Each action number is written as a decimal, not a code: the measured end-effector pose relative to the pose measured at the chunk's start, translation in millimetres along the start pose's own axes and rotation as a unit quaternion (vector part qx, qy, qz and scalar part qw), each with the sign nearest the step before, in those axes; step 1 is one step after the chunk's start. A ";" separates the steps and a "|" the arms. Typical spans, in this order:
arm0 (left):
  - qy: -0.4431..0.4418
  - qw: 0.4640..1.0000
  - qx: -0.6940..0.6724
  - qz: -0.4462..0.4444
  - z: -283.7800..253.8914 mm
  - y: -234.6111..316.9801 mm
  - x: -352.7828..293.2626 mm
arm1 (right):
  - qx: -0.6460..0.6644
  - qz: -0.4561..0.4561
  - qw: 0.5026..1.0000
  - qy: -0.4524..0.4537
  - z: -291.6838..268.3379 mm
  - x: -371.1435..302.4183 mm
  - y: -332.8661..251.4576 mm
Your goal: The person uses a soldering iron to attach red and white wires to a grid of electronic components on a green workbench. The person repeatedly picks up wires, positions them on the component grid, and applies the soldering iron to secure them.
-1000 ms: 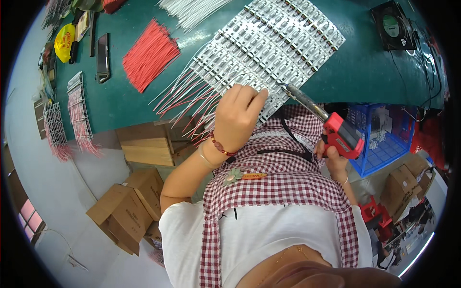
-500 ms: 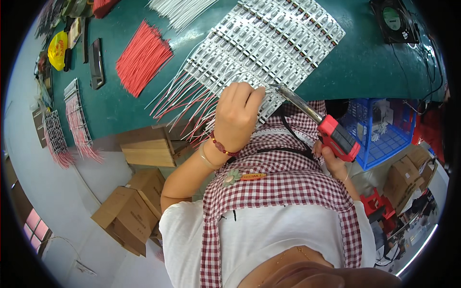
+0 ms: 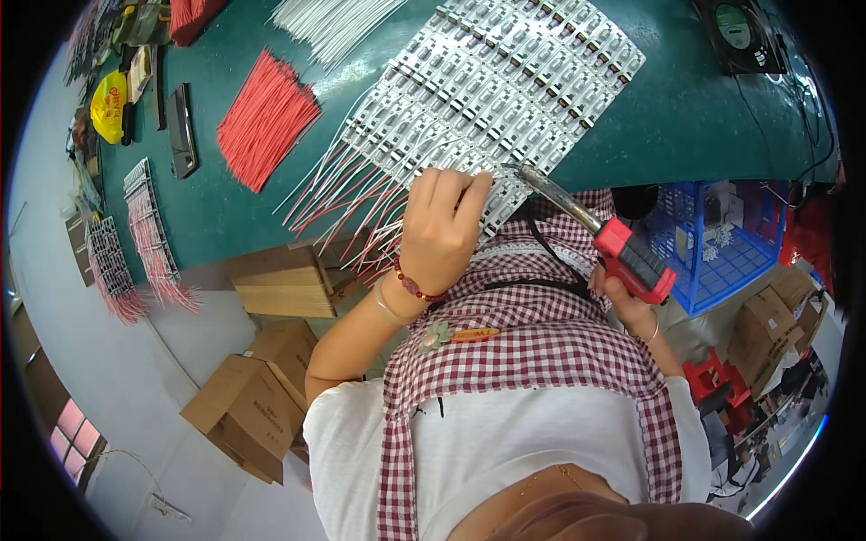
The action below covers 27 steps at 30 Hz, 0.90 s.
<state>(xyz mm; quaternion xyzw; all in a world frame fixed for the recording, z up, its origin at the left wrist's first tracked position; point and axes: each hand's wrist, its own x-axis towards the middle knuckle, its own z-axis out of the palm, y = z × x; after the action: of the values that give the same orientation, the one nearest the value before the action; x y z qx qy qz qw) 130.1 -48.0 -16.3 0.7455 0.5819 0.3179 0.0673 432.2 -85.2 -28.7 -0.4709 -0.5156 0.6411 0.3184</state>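
I can spot printing on the yellow bag (image 3: 109, 106), the brown carton (image 3: 244, 410) and the little orange tag (image 3: 475, 334) on the checked apron (image 3: 532, 361), fwiw. I've got the right hand (image 3: 624, 305) wrapped round a red-and-black plastic soldering gun (image 3: 639, 263), slim metal barrel angled at the panel (image 3: 492, 95). That's a silvery, bumpy grid on the smooth green table (image 3: 686, 135), lower corner overhanging. The left hand (image 3: 442, 221) is apart from the right, fingers bunched on the panel near thin red-and-white wires (image 3: 338, 194); can't tell what's pinched.
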 end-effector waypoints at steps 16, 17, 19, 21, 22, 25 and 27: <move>-0.020 1.000 0.007 0.012 -0.2 3.1 8.1 | -0.176 -0.061 0.982 0.006 -2.1 -5.5 5.5; -0.023 1.000 0.007 0.011 -0.8 3.4 8.2 | -0.171 -0.067 0.983 0.007 -1.9 -5.7 5.7; -0.026 1.000 0.009 0.009 -1.1 3.6 8.1 | -0.154 -0.072 0.985 0.008 0.1 -3.9 0.7; -0.026 1.000 0.012 0.007 -1.0 3.5 7.7 | -0.168 -0.071 0.983 0.003 0.5 -2.1 -2.8; -0.025 1.000 0.011 0.007 -1.1 3.6 8.1 | -0.194 -0.071 0.979 -0.002 0.3 -1.7 -2.8; -0.022 1.000 0.010 0.008 -0.9 3.8 9.3 | -0.225 -0.085 0.971 0.007 2.1 -2.7 -1.3; -0.020 1.000 0.011 0.006 -0.2 3.4 8.5 | -0.218 -0.086 0.972 0.012 3.7 -4.2 -2.7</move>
<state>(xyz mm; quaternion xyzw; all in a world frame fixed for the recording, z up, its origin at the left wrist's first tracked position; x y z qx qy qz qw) 133.9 -41.3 -11.2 0.7561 0.5791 0.2968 0.0692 430.1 -89.7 -24.9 -0.4904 -0.6776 0.4777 0.2686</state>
